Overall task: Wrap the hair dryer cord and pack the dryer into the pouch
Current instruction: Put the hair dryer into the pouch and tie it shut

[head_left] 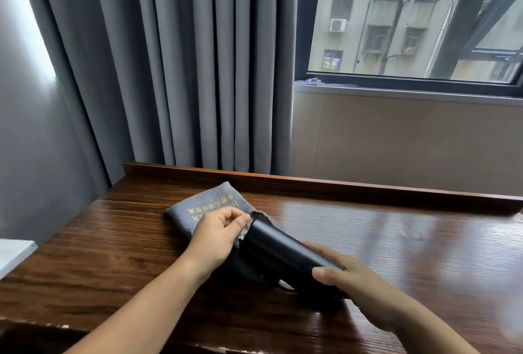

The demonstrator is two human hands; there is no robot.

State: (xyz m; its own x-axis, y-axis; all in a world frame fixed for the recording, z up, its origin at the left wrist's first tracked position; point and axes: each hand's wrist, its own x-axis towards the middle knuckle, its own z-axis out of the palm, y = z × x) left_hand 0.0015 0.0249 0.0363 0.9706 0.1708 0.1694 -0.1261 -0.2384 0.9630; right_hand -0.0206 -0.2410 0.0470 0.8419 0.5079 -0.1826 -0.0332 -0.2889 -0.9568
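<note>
A grey cloth pouch (206, 203) with yellow lettering lies on the dark wooden desk (396, 240), its mouth facing me. My left hand (218, 236) pinches the near edge of that mouth. A black hair dryer (280, 251) points its front end into the opening, with most of the barrel still outside. My right hand (353, 285) grips the dryer's rear end, thumb on top. The handle and the dark cord (254, 274) bunch below the barrel, partly hidden by my left wrist.
The desk has a raised back lip (311, 184) and a worn front edge. Grey curtains (184, 70) hang behind it, and a window (410, 19) is at the upper right above a tan wall panel. A white surface (14, 254) sits at the far left.
</note>
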